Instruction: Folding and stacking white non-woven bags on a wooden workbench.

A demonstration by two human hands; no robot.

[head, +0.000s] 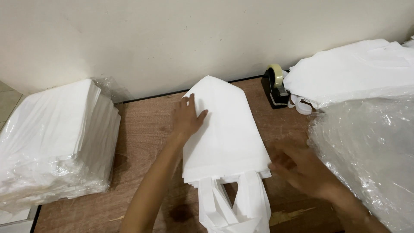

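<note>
Flat, both hands [189, 117] on white bags [224, 129]

Even, soft indoor light, fairly bright; the right hand [302, 168] is smeared by motion blur, the left hand [187, 116] stays sharp and casts a faint shadow beneath its wrist; mild glare on the plastic wrap [366, 146] beside the right hand

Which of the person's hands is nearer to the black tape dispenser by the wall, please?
The left hand. It rests flat on the white folded bags, left of the tape dispenser; the right hand is blurred, lower, at the stack's near right edge.
</note>
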